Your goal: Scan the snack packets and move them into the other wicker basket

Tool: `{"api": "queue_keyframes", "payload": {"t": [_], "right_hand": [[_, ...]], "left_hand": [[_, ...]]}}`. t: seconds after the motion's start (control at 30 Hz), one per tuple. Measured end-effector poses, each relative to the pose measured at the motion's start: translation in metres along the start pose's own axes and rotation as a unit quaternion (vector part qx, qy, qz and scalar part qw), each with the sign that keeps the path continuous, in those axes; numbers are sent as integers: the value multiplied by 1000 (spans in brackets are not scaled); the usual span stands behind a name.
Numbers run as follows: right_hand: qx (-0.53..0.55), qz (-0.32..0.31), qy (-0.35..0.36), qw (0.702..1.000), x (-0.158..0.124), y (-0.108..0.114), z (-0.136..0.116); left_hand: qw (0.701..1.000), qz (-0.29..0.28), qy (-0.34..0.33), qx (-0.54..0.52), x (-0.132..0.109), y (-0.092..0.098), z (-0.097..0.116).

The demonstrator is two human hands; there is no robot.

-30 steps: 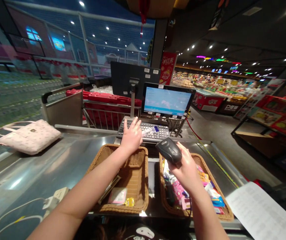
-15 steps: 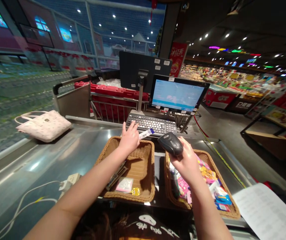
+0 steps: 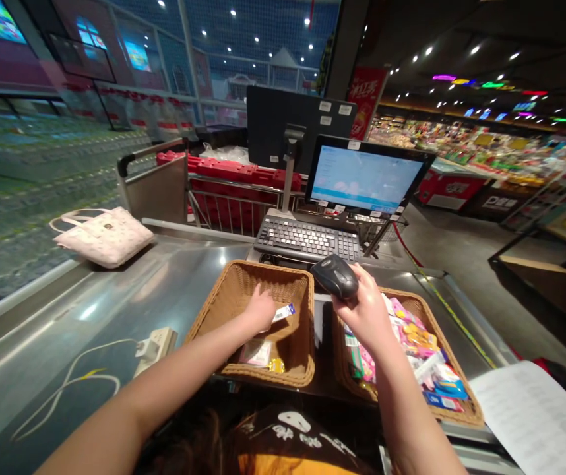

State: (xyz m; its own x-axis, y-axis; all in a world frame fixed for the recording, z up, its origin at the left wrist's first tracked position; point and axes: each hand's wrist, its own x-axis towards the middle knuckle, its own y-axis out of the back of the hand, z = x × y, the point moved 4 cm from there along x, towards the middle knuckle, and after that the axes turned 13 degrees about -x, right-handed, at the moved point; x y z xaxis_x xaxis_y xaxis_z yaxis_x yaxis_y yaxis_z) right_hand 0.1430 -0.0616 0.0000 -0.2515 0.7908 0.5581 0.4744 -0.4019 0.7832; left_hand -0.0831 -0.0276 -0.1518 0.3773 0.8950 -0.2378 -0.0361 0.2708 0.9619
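Black plastic fills my right hand (image 3: 365,307): I grip a handheld barcode scanner (image 3: 335,276) just in front of the keyboard (image 3: 307,239). My left hand (image 3: 260,311) reaches into the left wicker basket (image 3: 309,316), fingers closed on a slim white-and-blue packet (image 3: 283,313), near a small gold-wrapped item (image 3: 276,365). Colourful packaged goods (image 3: 419,338) lie in the right wicker basket (image 3: 461,415), partly behind my right forearm.

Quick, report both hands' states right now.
Left hand: closed on a small white-and-blue item.
Right hand: closed around the black handheld scanner.
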Motion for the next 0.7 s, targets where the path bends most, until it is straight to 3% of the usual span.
{"api": "queue_keyframes", "payload": {"t": [0.17,0.43,0.57,0.7], "right_hand": [[-3,-1,3,1000,-3,0,0],[-11,-1,1,1000,-9,5,3],[-14,8,-1,1000,-15,9,10],[-32,26,-19,999,-23,20,22]], "left_hand": [[997,-76,4,-1,6,-28,-2],[993,-114,-16,30,8,-43,11],[990,-139,-6,24,13,-37,17],[992,-121,-21,-11,18,-8,31]]}}
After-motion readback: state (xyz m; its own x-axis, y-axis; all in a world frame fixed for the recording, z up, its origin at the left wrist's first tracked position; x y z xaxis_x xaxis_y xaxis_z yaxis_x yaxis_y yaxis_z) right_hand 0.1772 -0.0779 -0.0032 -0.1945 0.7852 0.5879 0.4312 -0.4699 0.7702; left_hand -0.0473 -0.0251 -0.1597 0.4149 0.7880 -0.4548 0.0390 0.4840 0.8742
